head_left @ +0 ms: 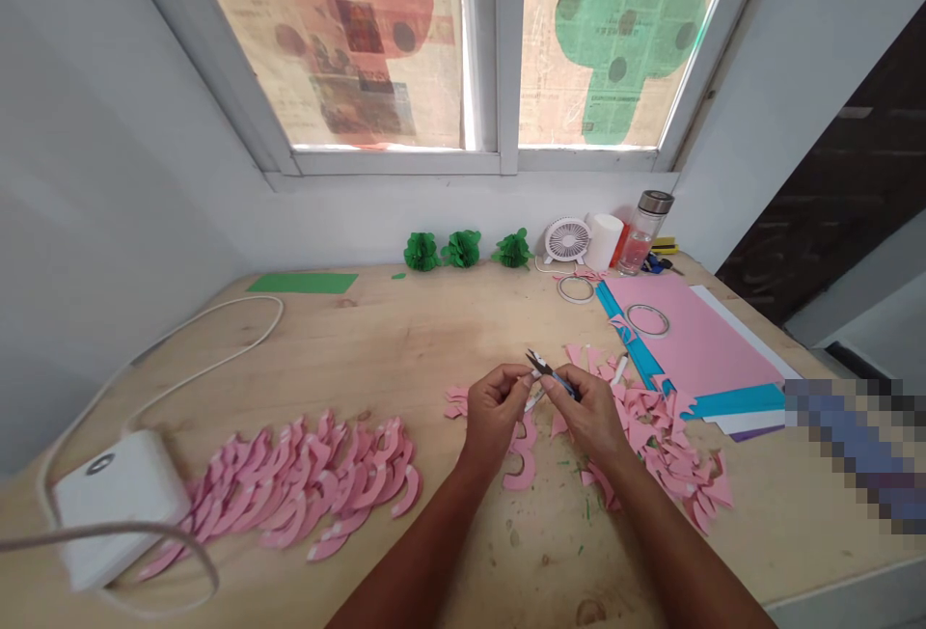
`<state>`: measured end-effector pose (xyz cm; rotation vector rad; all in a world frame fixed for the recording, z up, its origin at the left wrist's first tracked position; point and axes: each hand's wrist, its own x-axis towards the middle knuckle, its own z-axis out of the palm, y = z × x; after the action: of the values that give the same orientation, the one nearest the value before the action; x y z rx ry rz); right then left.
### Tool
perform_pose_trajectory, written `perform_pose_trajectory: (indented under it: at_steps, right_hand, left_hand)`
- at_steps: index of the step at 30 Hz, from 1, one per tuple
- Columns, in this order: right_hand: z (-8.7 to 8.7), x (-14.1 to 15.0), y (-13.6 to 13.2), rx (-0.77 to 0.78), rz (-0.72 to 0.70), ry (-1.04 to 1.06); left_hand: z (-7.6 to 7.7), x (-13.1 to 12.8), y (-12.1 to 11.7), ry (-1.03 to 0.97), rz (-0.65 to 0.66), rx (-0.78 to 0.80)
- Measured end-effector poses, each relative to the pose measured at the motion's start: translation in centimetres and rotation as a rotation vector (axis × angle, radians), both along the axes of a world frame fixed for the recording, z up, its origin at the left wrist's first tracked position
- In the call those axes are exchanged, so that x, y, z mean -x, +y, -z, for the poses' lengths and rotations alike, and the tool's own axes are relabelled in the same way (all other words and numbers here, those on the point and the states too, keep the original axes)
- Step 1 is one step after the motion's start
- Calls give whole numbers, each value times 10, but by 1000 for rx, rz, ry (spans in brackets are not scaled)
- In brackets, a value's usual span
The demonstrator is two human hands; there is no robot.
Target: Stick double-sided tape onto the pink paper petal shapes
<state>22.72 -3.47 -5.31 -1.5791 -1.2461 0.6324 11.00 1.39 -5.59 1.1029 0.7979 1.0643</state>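
Note:
My right hand (589, 412) is closed around small scissors (539, 362) with dark blades, the tips pointing up and left. My left hand (498, 409) pinches at thumb and forefinger, right beside the blades; what it holds is too small and too covered to make out. A whitish strip (533, 399) shows between the two hands. Just below them lies a curved pink paper cutout (519, 465) on the wooden table (405, 344). Left of my left hand are a few small pink pieces (455, 401). Pink paper scraps (669, 446) are heaped beside my right hand.
Many curved pink cutouts (311, 484) overlap at left, near a white box (120, 508) with a cable. Green paper balls (463, 249), a small fan (568, 240) and a glass bottle (642, 233) line the wall. Pink sheets (701, 335) and tape rolls (576, 290) lie right.

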Motion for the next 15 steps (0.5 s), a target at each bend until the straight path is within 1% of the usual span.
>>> perform_pose_trajectory:
  at_steps: [6,10,15]
  right_hand:
    - [0,-2,1,9,19,10]
    - [0,-1,1,25,2,0]
    - [1,0,1,33,-4,-14]
  left_hand:
    - [1,0,1,-1,-24,2]
    - [4,0,3,-20,-44,-12]
    - [6,0,3,-23,-25,-30]
